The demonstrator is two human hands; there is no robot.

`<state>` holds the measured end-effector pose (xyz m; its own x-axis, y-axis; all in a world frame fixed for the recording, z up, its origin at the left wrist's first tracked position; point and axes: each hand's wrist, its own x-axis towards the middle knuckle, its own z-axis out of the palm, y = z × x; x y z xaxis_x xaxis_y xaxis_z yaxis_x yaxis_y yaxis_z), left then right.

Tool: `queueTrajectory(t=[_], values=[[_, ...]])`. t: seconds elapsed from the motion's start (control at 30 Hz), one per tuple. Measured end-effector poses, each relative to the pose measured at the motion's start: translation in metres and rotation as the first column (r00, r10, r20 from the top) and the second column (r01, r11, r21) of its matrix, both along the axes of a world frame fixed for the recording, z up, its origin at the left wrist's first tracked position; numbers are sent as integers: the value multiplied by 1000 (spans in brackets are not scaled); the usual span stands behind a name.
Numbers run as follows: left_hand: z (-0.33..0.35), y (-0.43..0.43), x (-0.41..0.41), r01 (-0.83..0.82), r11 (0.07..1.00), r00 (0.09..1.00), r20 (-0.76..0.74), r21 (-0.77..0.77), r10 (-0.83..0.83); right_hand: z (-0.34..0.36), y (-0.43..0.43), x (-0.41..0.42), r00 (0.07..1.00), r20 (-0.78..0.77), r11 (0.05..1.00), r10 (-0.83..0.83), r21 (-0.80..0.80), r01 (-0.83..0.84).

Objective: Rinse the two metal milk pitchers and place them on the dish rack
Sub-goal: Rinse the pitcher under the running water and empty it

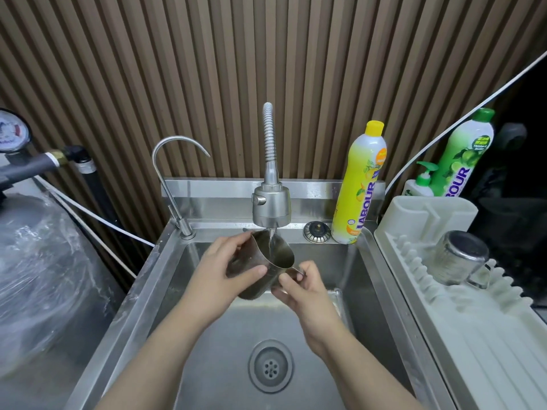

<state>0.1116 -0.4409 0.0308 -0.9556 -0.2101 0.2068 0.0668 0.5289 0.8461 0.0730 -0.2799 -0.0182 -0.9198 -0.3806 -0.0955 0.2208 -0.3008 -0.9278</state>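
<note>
- Progress: one steel milk pitcher (pixel 459 261) already sits upside down on the white plastic dish rack (pixel 479 329) to my right; by my reckoning, half done.
- In hand: second dull, smudged metal milk pitcher (pixel 260 264), tilted over the stainless sink (pixel 370 279), mouth up under the flexible-neck tap head (pixel 271 209), a thin stream running in.
- My left hand (pixel 220 273): fingers wrapped round the body.
- My right hand (pixel 302 288): pinching the handle.
- Left: finish rinsing, empty, rack it.

A kitchen wash-up corner: steel sink (pixel 165 279), flexible tap (pixel 270 199), dish soap bottles (pixel 359 184), drying rack (pixel 473 327)
</note>
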Motion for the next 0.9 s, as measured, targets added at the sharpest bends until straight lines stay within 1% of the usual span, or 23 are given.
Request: queueTrajectory(t=[0.03, 0.1, 0.13, 0.2, 0.23, 0.3, 0.37, 0.4, 0.43, 0.47, 0.53, 0.57, 0.6, 0.67, 0.7, 0.77, 0.83, 0.9], values=[[2, -1, 1, -38, 999, 999, -18, -24, 38, 0, -2, 0, 999, 18, 1000, 31, 6, -31], [1, 0, 6, -127, 992, 992, -23, -8, 126, 4, -2, -4, 995, 28, 995, 94, 33, -95], [-2, 1, 9, -172, 985, 985, 15, 26, 172, 8, 0, -6, 993, 26, 990, 118, 75, -119], [-13, 4, 16, -251, 958, 962, 150, 139, 230, 17, 7, -11, 988, 0, 957, 151, 250, -147], [-19, 7, 19, -276, 935, 949, 219, 221, 228, 23, 12, -15, 986, -22, 920, 163, 365, -143], [-29, 18, 25, -290, 865, 934, 319, 409, 162, 38, 22, -20, 979, -88, 811, 183, 576, -100], [-35, 32, 29, -263, 783, 928, 371, 563, 45, 54, 31, -22, 958, -172, 652, 228, 758, -19], [-39, 38, 30, -238, 755, 928, 372, 611, -9, 59, 35, -22, 944, -216, 569, 250, 821, 37], [-41, 42, 29, -207, 741, 931, 361, 639, -51, 62, 39, -20, 928, -262, 513, 263, 853, 95], [-43, 45, 28, -176, 734, 936, 342, 656, -81, 64, 43, -18, 913, -307, 487, 268, 861, 146], [-43, 47, 22, -114, 738, 951, 288, 666, -114, 63, 50, -14, 892, -377, 501, 249, 838, 214], [-42, 46, 19, -83, 749, 959, 258, 657, -120, 60, 52, -12, 892, -398, 551, 214, 803, 226], [-40, 45, 15, -45, 768, 968, 219, 638, -125, 57, 53, -10, 899, -408, 633, 157, 740, 226], [-35, 37, 6, 33, 822, 983, 129, 569, -129, 46, 52, -7, 925, -380, 802, 23, 559, 210], [-31, 31, 2, 60, 858, 988, 91, 510, -123, 39, 49, -5, 934, -355, 863, -28, 462, 202], [-23, 16, -3, 82, 937, 994, 39, 340, -101, 25, 39, -2, 954, -285, 948, -89, 271, 169], [-12, 3, -5, 101, 986, 995, -4, 136, -101, 15, 26, -1, 975, -204, 987, -90, 110, 115], [0, -3, -3, 108, 994, 994, -32, -11, -108, 5, 12, -3, 988, -138, 998, -65, 0, 66]])
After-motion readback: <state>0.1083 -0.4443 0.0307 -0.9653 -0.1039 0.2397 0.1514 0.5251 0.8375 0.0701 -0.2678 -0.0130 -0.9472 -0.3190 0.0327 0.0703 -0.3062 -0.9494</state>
